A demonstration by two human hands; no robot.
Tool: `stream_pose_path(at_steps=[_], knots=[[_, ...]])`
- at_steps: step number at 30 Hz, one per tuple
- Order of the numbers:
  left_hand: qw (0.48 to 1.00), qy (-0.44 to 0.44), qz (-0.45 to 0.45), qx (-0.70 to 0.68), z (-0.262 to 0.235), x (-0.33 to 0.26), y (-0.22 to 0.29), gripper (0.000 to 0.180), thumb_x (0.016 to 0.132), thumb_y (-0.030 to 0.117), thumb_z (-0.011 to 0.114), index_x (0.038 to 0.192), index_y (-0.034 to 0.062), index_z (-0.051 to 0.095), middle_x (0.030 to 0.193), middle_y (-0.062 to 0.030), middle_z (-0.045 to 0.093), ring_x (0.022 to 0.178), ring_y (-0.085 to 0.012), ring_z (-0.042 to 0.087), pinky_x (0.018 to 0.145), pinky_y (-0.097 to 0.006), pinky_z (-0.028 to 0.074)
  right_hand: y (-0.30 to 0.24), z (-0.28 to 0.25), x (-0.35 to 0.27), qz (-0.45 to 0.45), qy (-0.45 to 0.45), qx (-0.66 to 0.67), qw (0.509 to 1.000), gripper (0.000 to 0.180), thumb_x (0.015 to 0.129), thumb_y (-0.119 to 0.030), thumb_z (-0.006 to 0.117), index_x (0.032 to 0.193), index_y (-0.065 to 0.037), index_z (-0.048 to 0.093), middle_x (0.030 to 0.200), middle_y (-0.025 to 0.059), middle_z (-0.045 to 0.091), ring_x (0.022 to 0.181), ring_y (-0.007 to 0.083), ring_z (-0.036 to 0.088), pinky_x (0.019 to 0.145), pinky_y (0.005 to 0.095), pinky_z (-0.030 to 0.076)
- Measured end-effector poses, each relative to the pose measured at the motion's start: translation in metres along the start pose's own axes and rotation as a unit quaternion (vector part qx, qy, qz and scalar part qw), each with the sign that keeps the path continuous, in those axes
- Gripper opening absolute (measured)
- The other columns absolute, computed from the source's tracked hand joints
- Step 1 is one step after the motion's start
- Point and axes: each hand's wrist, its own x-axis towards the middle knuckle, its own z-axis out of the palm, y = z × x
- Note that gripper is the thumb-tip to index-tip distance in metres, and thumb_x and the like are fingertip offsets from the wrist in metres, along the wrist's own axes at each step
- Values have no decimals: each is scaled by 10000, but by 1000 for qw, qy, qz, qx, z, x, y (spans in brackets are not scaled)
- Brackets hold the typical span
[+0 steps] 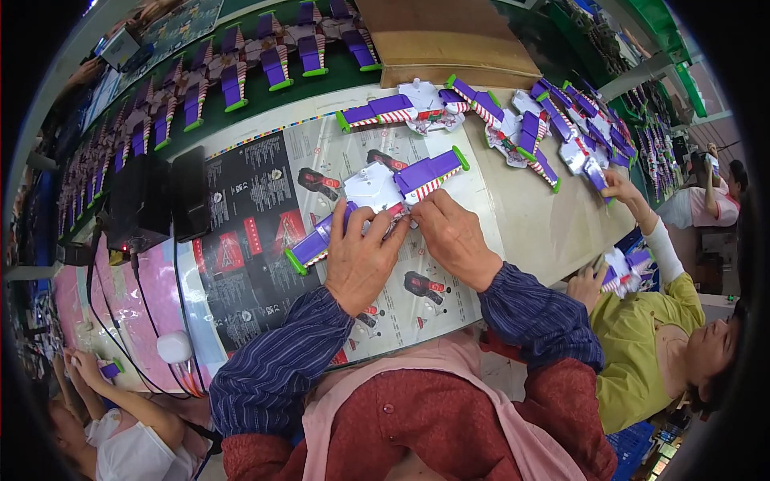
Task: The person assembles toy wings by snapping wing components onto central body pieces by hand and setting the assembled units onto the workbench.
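Observation:
On the printed sheet in front of me lies a winged toy part [373,186] with a white body, purple wings, red-and-white striped edges and green tips. My left hand [361,260] grips its near edge, fingers bent over the body beside the left wing. Closed against the same edge, my right hand [457,240] has its fingertips where the right wing meets the body. The fingertips of both hands almost meet there. Whether a smaller piece is between them is hidden. Another such toy part [405,110] lies just beyond.
More winged toy parts [525,128] are piled at the right, where a co-worker's hand [622,188] holds one. A cardboard box [449,40] stands at the far side. Rows of toy parts [233,84] lie on a green conveyor. Black boxes [138,204] with cables stand at left.

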Motion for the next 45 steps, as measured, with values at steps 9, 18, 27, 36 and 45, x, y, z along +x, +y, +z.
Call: stream_pose_path(at_steps=[9, 18, 27, 36, 45], knots=[[1000, -24, -4, 6, -4, 2, 2, 372, 910, 155, 641, 1271, 142, 730, 1105, -15, 586, 1120, -239, 554, 1206, -613, 319, 1, -2, 5, 34, -37, -4, 999, 297, 890, -36, 698, 1169, -35, 595, 1023, 155, 616, 873, 348, 694, 664, 457, 573], [999, -42, -10, 6, -7, 4, 2, 405, 891, 155, 649, 1288, 150, 723, 1122, -31, 589, 1138, -258, 543, 1192, -621, 330, 4, -31, 43, 255, -190, 269, 909, 804, 916, 35, 653, 1625, -172, 333, 686, 79, 616, 545, 200, 616, 531, 342, 499], [999, -49, 2, -16, -13, 11, 0, 420, 821, 124, 726, 1239, 161, 742, 1127, -41, 601, 1120, -279, 547, 1162, -610, 363, 19, -17, 34, 236, -191, 319, 898, 822, 903, 14, 594, 1639, -191, 292, 746, 116, 633, 595, 225, 647, 559, 364, 516], [995, -61, 45, -64, 3, 61, -38, 441, 754, 79, 745, 1184, 174, 752, 1061, -49, 609, 1113, -288, 547, 1153, -582, 359, 77, -36, 58, 152, 19, 133, 979, 562, 910, -81, 688, 1456, -38, 564, 778, 148, 712, 668, 329, 688, 636, 409, 538], [981, -15, 163, -104, 66, 127, -31, 374, 742, 89, 722, 1105, 168, 764, 1031, -62, 624, 1099, -290, 567, 1124, -564, 390, 261, -87, 128, 186, 167, -246, 936, 684, 928, -411, 767, 1484, -105, 514, 1306, 292, 634, 1106, 483, 670, 898, 577, 544]])
